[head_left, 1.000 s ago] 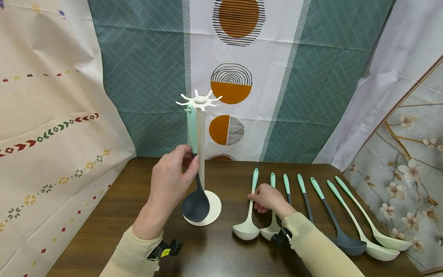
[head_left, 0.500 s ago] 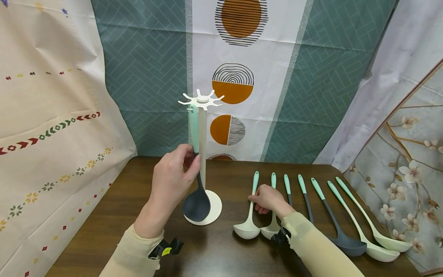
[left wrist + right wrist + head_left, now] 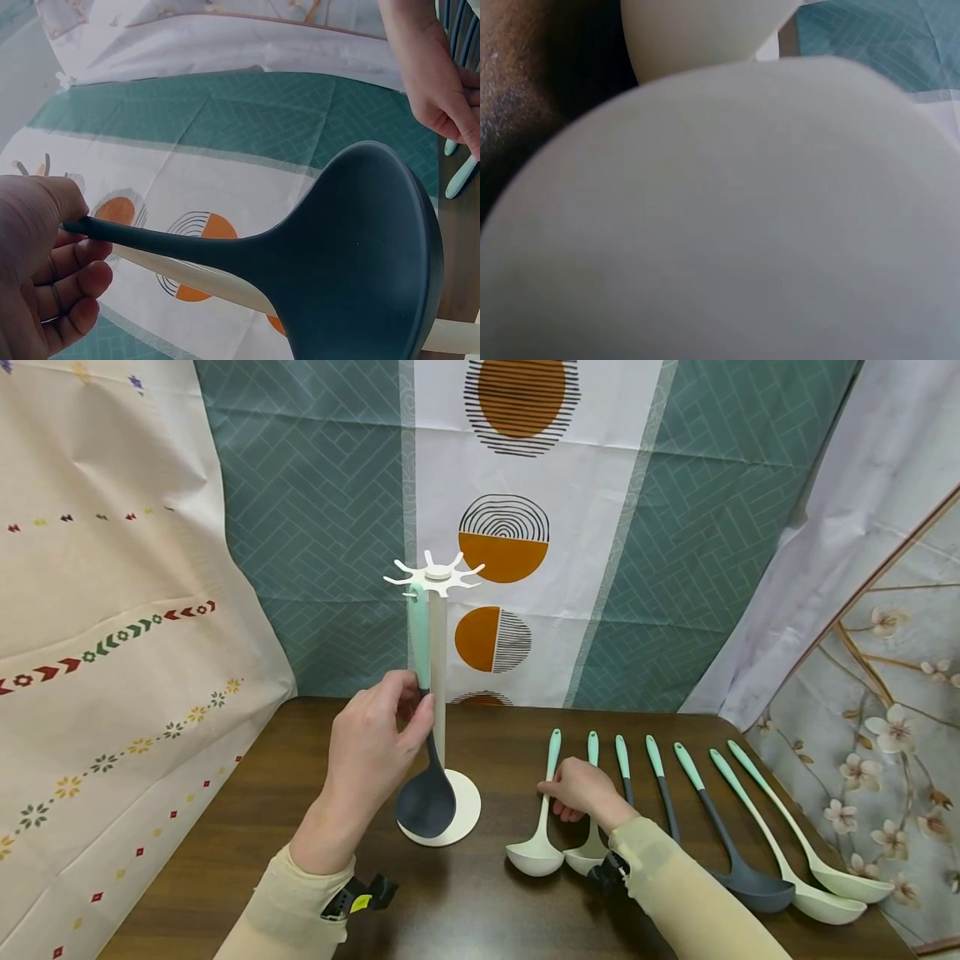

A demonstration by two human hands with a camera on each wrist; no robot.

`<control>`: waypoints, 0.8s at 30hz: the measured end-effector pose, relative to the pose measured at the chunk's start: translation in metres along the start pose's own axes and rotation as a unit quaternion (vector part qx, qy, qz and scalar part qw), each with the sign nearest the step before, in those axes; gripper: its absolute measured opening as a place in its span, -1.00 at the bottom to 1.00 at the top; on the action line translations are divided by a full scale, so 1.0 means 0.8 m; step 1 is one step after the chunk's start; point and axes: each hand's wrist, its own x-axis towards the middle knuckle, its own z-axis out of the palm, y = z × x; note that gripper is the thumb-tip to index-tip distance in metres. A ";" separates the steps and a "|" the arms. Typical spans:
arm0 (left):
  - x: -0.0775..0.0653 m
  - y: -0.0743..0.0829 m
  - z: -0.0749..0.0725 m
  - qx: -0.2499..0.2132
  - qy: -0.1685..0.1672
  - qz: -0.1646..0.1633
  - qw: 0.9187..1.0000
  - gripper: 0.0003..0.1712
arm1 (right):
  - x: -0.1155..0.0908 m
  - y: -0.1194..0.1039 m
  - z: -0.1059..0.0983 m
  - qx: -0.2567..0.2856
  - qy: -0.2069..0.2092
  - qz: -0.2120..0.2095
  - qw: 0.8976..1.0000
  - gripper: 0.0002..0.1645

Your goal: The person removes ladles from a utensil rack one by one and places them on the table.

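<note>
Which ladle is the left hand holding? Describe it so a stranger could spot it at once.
Find the white utensil stand on the dark wooden table, left of the row of spoons and ladles. The dark grey ladle hangs against its pole, the left hand pinching its handle. It alone hangs upright; the others lie flat.

L hand [image 3: 371, 747] raised, fingers & thumb curled in a pinch, wrist bent up. R hand [image 3: 581, 789] low, knuckles up, fingers curled under. Both forearms in cream sleeves, angled inward.
</note>
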 end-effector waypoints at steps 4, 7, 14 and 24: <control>0.000 0.000 0.000 -0.001 -0.001 0.000 1.000 -0.79 | 0.000 -0.001 -0.001 -0.007 0.000 0.000 1.000 -0.53; 0.000 0.000 0.001 -0.003 -0.002 -0.001 1.000 -0.79 | 0.000 -0.002 -0.003 -0.017 -0.001 0.003 1.000 -0.52; 0.000 -0.001 0.002 -0.004 -0.004 0.000 1.000 -0.79 | -0.003 -0.002 -0.005 -0.035 0.005 -0.004 0.999 -0.49; 0.000 -0.001 0.002 -0.004 -0.004 -0.001 1.000 -0.77 | -0.010 -0.007 -0.018 -0.058 0.018 -0.008 0.998 -0.45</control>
